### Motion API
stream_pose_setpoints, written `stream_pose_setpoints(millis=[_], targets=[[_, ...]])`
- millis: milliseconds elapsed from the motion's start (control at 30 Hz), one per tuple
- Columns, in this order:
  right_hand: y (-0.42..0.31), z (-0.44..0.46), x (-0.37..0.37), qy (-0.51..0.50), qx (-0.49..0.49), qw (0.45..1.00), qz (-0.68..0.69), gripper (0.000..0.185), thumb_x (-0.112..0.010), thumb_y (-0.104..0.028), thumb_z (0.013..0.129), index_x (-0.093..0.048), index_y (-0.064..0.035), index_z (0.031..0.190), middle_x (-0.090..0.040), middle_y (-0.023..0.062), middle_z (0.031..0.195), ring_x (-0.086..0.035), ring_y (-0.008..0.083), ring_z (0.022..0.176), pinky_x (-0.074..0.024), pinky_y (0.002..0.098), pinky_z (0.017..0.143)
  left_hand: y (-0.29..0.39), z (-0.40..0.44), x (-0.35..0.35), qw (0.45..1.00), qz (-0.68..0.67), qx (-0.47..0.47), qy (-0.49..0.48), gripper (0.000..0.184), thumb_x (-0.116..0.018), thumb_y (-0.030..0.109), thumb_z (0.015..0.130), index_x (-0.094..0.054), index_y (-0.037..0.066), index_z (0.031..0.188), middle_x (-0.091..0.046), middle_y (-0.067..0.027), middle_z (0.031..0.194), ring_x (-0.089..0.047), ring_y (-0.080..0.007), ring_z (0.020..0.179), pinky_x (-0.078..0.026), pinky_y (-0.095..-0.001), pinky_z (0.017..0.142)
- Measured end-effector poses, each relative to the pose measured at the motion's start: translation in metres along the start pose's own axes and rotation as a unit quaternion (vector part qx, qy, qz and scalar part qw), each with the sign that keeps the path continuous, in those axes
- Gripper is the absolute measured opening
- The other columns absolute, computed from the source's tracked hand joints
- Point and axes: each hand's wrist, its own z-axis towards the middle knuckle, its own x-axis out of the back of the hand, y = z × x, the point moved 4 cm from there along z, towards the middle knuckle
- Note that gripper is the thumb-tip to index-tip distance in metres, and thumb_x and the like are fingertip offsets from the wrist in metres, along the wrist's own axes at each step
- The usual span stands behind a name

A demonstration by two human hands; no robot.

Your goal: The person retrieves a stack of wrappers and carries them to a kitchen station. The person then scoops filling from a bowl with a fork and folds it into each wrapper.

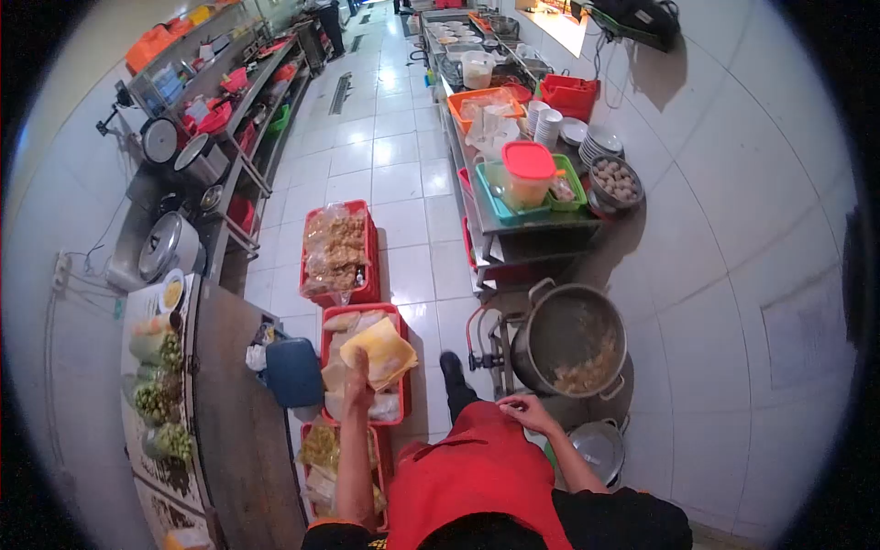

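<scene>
My left hand is closed on a flat, yellow, squarish sheet or thin packet; its exact kind does not show. It is held over a red crate of pale, bagged items. My right hand rests by my red apron, fingers loosely stretched and apart, nothing visible in it. Close to that hand stands a big metal pot with brownish pieces of food along its lower side.
Ahead sits a red crate of bagged brown food; another crate is beside my left arm. A blue bin stands left. A lidded pot is at lower right. Steel tables and shelves flank the tiled aisle.
</scene>
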Motion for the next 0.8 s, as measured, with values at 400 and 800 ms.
stream_pose_setpoints(millis=[400, 800], targets=[[-0.230, 0.476, 0.016, -0.072, 0.094, 0.983, -0.137, 0.028, -0.066, -0.031, 0.090, -0.073, -0.0044, 0.096, -0.071, 0.0059, 0.082, -0.062, 0.0119, 0.071, -0.0508, 0.0301, 0.068, 0.055, 0.265, -0.003, 0.991, 0.004, 0.119, 0.062, 0.061, -0.048, 0.049, 0.098, -0.041, 0.005, 0.140, -0.057, -0.0128, 0.133, -0.061, -0.0301, 0.114, -0.052, -0.0458, 0.095], [-0.407, 0.771, 0.003, -0.156, 0.038, 0.979, -0.125, 0.087, -0.023, -0.067, 0.098, -0.069, 0.0065, 0.093, -0.068, 0.0213, 0.078, -0.067, 0.0303, 0.075, -0.0511, 0.0406, 0.069, 0.114, 0.608, 0.003, 0.988, -0.063, 0.140, 0.032, 0.070, -0.042, 0.060, 0.096, -0.042, 0.003, 0.137, -0.057, -0.0176, 0.129, -0.063, -0.0326, 0.110, -0.056, -0.0458, 0.088]])
